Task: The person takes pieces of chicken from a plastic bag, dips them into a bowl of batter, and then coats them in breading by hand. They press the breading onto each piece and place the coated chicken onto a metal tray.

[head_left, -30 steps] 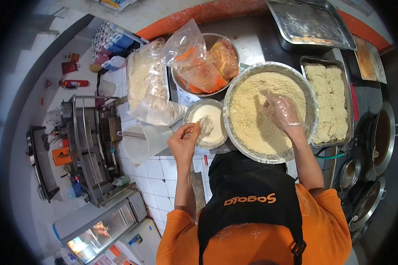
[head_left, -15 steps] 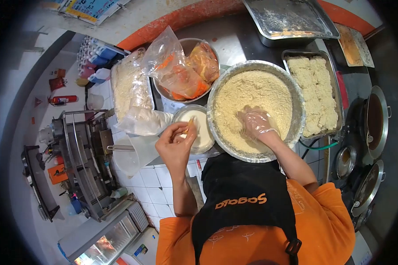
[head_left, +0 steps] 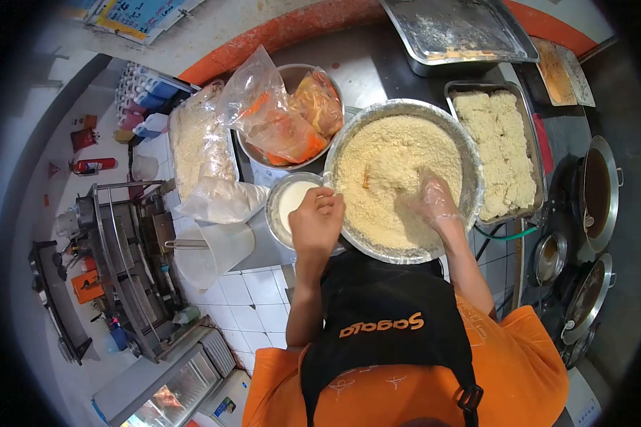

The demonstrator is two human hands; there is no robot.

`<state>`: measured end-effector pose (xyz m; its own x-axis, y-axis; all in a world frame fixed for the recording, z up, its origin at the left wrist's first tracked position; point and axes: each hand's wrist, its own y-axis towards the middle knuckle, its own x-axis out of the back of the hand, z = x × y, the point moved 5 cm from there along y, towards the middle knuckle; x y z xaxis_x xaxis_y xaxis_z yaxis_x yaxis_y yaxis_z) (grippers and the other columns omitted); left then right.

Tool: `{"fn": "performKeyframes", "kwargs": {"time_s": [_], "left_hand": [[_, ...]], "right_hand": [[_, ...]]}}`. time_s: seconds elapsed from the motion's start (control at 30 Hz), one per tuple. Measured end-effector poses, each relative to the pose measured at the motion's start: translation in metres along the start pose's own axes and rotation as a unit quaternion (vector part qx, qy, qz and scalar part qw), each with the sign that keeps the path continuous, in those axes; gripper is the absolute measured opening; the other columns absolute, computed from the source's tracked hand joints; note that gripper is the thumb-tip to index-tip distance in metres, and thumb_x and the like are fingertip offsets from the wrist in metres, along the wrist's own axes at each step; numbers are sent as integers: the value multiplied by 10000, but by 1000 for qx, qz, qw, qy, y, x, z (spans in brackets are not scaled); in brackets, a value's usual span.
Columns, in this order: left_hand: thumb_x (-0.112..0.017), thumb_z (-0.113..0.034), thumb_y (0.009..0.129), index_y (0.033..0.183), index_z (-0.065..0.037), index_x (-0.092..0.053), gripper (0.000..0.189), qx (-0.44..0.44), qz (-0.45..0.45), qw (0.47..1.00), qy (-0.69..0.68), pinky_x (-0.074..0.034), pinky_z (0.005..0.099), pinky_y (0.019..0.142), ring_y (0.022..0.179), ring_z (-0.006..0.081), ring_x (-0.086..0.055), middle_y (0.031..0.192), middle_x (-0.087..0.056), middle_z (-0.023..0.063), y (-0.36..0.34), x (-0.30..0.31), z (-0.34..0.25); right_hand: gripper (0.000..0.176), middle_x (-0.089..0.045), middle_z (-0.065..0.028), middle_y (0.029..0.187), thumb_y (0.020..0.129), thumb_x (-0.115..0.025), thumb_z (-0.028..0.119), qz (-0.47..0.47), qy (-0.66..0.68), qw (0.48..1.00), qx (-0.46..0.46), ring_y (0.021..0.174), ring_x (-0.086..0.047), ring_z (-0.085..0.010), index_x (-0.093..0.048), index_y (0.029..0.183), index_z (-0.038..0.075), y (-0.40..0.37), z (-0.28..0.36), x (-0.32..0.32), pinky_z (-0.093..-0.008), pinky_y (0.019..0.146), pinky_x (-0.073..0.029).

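A large metal bowl [head_left: 475, 206] holds pale yellow crumbs [head_left: 399, 142]. My right hand [head_left: 438, 203], in a clear plastic glove, is in the right part of these crumbs; its fingers look stretched out, partly buried and a little blurred. A small orange-brown piece [head_left: 366, 178] lies on the crumbs, left of that glove. My bare left hand [head_left: 318, 219] hovers by the bowl's left rim with its fingers curled together, and nothing shows in them. Partly behind this hand stands a smaller bowl [head_left: 272, 213] of white liquid [head_left: 295, 199].
Plastic bags [head_left: 281, 128] with orange contents sit in a metal bowl at the back. A tray [head_left: 541, 164] of crumb-coated pieces stands right, a tray of crumbs [head_left: 199, 142] left. A clear jug [head_left: 217, 252] is at the front left. Wide pans [head_left: 602, 192] line the right.
My left hand has moved right, from over the white liquid to the crumb bowl's rim. The orange-brown piece has left its fingers and lies on the crumbs. My right hand has shifted right.
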<state>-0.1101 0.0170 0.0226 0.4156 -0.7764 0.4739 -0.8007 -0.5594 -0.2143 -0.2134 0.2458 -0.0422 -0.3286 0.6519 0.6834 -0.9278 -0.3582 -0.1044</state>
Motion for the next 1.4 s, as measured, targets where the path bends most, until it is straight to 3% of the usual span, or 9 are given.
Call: {"fn": "performKeyframes", "kwargs": {"time_s": [0.37,0.47,0.53,0.7,0.77,0.9,1.2,1.33,1.4], "left_hand": [[-705,-97,909,976,55,-664,171,11,-118,993,14,-492,220,543,689,98,-670,783,-705,87,-7,69,52],[-708,-105,902,984,55,-683,181,59,-126,990,24,-543,265,675,766,155,-710,846,-734,141,-17,76,52],[-706,-107,905,979,52,-686,176,56,-134,989,32,-544,269,683,771,158,-712,847,-735,141,-13,78,52],[-697,-127,922,972,43,-684,178,6,-143,988,58,-537,246,548,736,115,-671,825,-709,94,-16,80,52],[-703,-130,914,972,44,-689,184,19,-150,987,57,-543,269,623,764,149,-697,834,-723,117,-20,85,53],[-710,-132,905,980,41,-697,188,38,-147,988,42,-551,297,697,803,185,-722,850,-737,135,-21,80,61],[-693,-127,929,1011,35,-690,181,17,-139,989,47,-562,255,582,808,123,-670,882,-707,94,-22,81,53],[-718,-137,903,976,16,-704,171,20,-143,988,48,-545,264,628,818,161,-713,870,-734,119,-20,80,49],[-718,-137,902,980,12,-705,168,23,-145,987,61,-552,272,631,822,164,-717,867,-734,122,-22,81,48]], "right_hand": [[373,-614,-244,706,755,-794,254,86,-46,995,-32,646,-622,-383,-614,772,-73,13,1,-34,-463,625,-489],[424,-656,-297,907,788,-751,229,185,-63,979,-61,849,-676,-388,-637,1033,-97,11,18,-26,-452,764,-535],[458,-607,-317,1213,842,-642,161,-38,-221,947,230,1172,-611,-353,-572,1223,-83,10,33,-29,-425,1001,-492],[501,-567,-280,1330,906,-573,202,-15,-411,866,286,1294,-529,-343,-529,1330,-62,27,32,-28,-464,1098,-426],[457,-610,-290,1258,918,-598,247,225,-205,951,-59,1236,-567,-356,-609,1255,-62,41,42,13,-452,1079,-441],[446,-682,-224,925,850,-752,303,28,-128,991,-15,871,-668,-318,-656,1074,-70,53,-13,-40,-405,824,-532],[629,-663,-199,1167,757,-845,267,17,110,994,-20,964,-681,-283,-599,1238,-55,30,43,26,-395,880,-551],[629,-610,-230,1226,700,-855,270,34,81,993,77,1044,-650,-345,-609,1196,-29,4,54,28,-436,914,-519],[624,-631,-235,1168,670,-861,300,63,-201,974,-78,1040,-643,-363,-615,1122,-52,-8,34,25,-435,923,-517]]}}
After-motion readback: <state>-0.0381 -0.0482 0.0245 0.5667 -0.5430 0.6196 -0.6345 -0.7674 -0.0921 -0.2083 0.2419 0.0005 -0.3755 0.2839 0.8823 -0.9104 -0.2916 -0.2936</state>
